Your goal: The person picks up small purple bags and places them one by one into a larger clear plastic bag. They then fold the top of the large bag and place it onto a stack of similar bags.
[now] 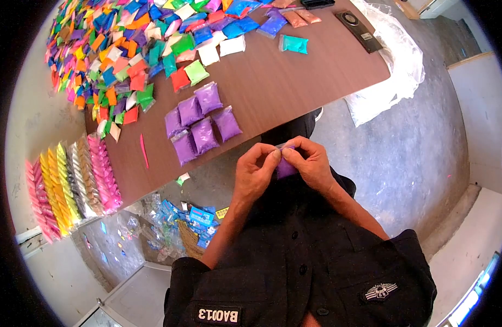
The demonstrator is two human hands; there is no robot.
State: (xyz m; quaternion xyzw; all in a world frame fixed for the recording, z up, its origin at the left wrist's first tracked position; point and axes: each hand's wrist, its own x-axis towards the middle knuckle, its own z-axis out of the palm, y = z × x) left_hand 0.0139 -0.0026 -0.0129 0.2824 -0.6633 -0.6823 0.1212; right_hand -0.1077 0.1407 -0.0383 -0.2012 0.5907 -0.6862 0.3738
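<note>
Both of my hands pinch the top edge of a small clear bag with purple filling [286,169], held over my lap near the table edge. My left hand [256,168] grips its left upper corner between thumb and forefinger. On the other side, my right hand [311,163] is closed on the right upper corner, thumbs close together. Several similar purple bags [204,135] lie grouped in two rows on the brown table [316,71], ahead and to the left of my hands.
A heap of colourful small bags [115,49] covers the table's far left. Neat rows of packed bags [71,185] line the left end, near a pink stick-like tool [144,151]. A teal bag [293,44] and a dark phone-like object [359,31] lie farther back. White plastic sheeting [390,65] hangs at right.
</note>
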